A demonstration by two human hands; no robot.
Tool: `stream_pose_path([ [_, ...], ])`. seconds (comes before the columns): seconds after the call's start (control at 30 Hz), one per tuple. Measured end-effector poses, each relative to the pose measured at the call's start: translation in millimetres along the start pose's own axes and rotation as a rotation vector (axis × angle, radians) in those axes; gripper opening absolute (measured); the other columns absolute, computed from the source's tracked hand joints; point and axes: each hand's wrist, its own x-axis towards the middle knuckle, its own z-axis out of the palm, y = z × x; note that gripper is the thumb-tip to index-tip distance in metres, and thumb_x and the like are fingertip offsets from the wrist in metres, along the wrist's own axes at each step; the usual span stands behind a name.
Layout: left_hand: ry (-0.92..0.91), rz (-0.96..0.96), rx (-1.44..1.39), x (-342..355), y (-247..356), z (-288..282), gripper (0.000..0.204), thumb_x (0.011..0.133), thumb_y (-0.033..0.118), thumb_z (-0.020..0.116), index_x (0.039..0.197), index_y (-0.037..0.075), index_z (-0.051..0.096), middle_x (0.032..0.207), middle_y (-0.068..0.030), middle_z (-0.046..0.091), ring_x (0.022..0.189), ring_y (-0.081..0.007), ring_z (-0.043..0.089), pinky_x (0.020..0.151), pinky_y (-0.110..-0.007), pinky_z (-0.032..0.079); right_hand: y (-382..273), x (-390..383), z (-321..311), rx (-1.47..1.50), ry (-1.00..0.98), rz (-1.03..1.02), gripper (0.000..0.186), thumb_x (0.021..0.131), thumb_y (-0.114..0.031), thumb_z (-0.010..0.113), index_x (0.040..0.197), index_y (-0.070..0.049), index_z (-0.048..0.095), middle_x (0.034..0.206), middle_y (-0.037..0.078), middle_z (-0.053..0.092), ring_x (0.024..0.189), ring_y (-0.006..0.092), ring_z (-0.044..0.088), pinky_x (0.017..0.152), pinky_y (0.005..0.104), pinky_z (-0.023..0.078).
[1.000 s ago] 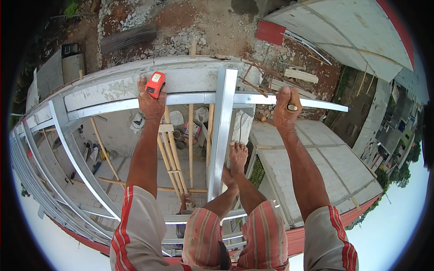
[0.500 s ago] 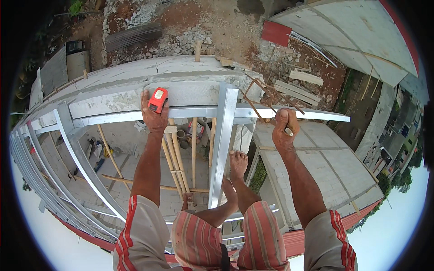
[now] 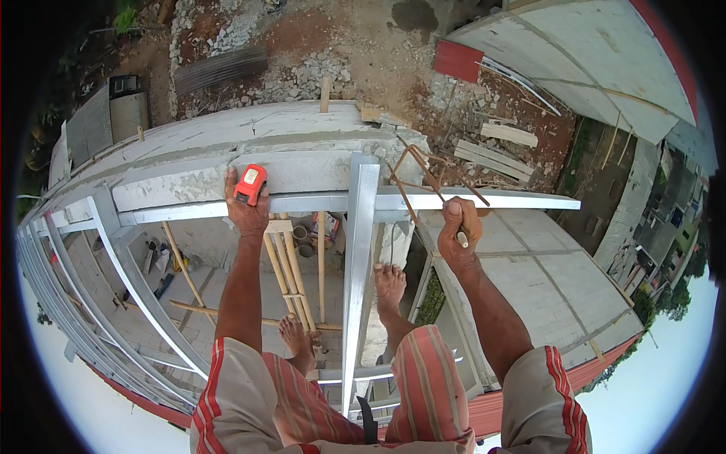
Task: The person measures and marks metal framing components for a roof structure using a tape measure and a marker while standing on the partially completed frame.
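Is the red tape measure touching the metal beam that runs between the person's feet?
Apart. The head view shows pale concrete wall between the red tape measure, held in the left hand, and that metal beam.

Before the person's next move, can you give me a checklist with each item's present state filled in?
1. Left hand free: not ok, it holds the red tape measure.
2. Right hand closed around the pale handle: ok.
3. What that handle belongs to: cannot tell, the hand hides most of it.
4. Right foot supported: ok, apparently on the pale wall top.
5. Left foot supported: cannot tell, what carries it is unclear.
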Motion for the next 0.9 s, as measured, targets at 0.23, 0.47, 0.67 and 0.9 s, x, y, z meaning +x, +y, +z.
stream_pose_path([
  [0.23,0.064,0.111,0.008,0,-2,5,0.067,0.089,0.05,0.057,0.131,0.0,0.046,0.136,-0.0223,0.044,0.128,-0.0415,0.04,0.106,-0.048,0.033,-3,7,-10,0.035,-0.077,-0.076,0.002,0.091,-0.002,0.057,0.091,-0.001,0.055,0.074,0.013,0.058,0.059,0.0248,0.057,0.054,0.0314,0.044],
  [0.47,0.029,-0.034,-0.008,-13,-24,12,0.048,0.089,0.032,0.061,0.12,-0.003,0.048,0.114,-0.0217,0.059,0.101,-0.0343,0.058,0.089,-0.043,0.043,8,17,-8,0.076,-0.138,-0.158,0.009,0.085,-0.005,0.063,0.089,-0.002,0.056,0.073,0.012,0.058,0.063,0.0304,0.06,0.053,0.0386,0.047],
  [0.67,0.004,-0.134,-0.035,-15,-28,13,0.041,0.089,0.035,0.06,0.107,-0.002,0.055,0.098,-0.0179,0.06,0.088,-0.0339,0.056,0.082,-0.043,0.043,17,16,-2,0.066,-0.051,-0.255,0.006,0.084,0.001,0.061,0.085,-0.001,0.056,0.07,0.012,0.057,0.056,0.0282,0.059,0.05,0.0361,0.046],
  [0.9,0.073,-0.154,-0.036,-10,-16,11,0.049,0.092,0.041,0.056,0.112,-0.004,0.054,0.105,-0.0201,0.057,0.093,-0.0347,0.053,0.087,-0.044,0.039,18,15,6,0.098,0.034,-0.334,0.014,0.086,-0.013,0.064,0.085,-0.004,0.054,0.067,0.01,0.055,0.06,0.0283,0.059,0.048,0.0389,0.045],
])
